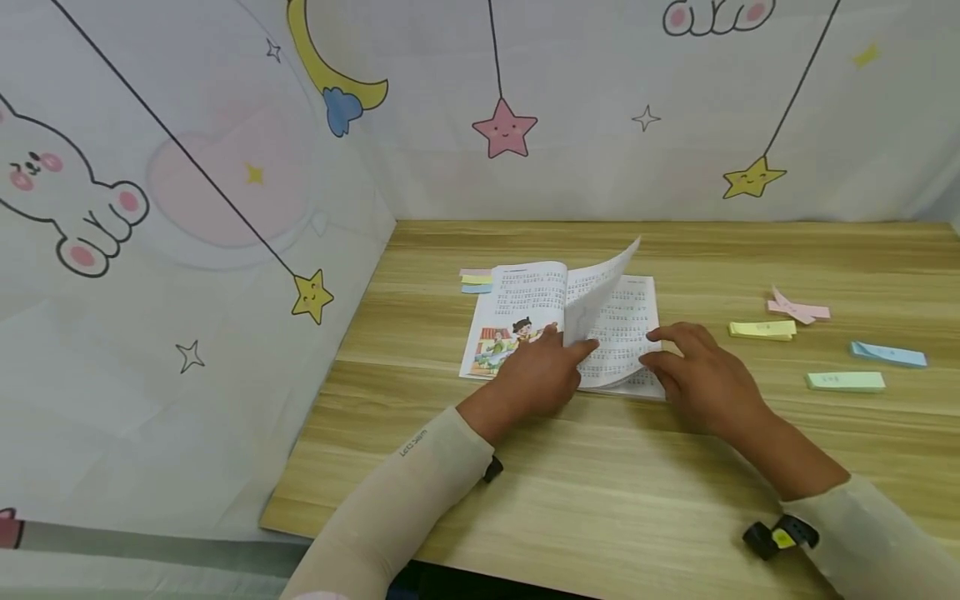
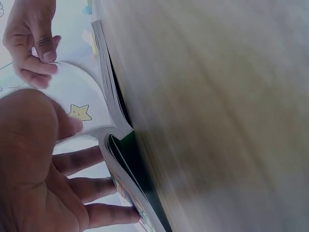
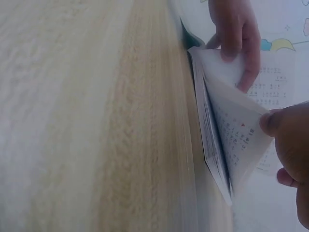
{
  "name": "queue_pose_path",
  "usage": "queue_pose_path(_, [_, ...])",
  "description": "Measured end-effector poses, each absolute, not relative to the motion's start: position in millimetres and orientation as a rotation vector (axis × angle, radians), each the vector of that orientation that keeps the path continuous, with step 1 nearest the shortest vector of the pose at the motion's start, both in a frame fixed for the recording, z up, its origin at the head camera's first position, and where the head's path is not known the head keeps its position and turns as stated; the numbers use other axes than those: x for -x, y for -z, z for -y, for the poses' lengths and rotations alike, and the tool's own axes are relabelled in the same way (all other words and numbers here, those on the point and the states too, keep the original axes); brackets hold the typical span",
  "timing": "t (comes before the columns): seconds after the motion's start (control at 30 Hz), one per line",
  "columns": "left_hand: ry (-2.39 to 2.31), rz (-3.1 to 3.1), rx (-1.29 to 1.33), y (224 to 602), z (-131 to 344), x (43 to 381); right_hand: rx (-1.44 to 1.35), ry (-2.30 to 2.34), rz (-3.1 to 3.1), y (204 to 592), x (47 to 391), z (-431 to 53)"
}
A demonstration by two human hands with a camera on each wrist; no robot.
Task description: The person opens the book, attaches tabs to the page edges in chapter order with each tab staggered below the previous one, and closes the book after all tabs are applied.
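An open book (image 1: 517, 292) with printed text and a coloured picture lies on the table. My left hand (image 1: 542, 371) rests across its lower middle by the spine; in the left wrist view its fingers (image 2: 113, 215) reach straight over the left page, the thumb toward the right one. One leaf (image 1: 600, 279) stands raised from the spine. At the book's right edge, my right hand (image 1: 708, 379) pinches a page between thumb and fingers. That page (image 3: 241, 140) bends up from the stack in the right wrist view, the thumb at its edge.
Pink, yellow and blue tabs (image 1: 476, 281) stick out from the book's left side. Right of the book lie pink strips (image 1: 798, 307), a yellow strip (image 1: 761, 331), a blue strip (image 1: 888, 354) and a green strip (image 1: 845, 382). A printed cloth (image 1: 585, 175) hangs behind the wooden table (image 1: 562, 483).
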State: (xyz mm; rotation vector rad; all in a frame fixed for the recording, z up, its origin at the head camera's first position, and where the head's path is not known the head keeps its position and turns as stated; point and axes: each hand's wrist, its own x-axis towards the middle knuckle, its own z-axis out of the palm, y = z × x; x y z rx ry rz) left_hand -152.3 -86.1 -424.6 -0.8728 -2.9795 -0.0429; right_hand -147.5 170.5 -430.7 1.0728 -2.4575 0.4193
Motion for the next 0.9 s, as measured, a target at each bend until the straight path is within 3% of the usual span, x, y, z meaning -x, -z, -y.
queue_pose_path(0.53, [0.1, 2.921, 0.852, 426, 91, 152, -0.932, -0.53, 2.415, 430, 146, -169])
queue_pose_path(0.9, [0.343, 2.934, 0.894, 429, 96, 153, -1.079, -0.455, 2.429, 437, 150, -169])
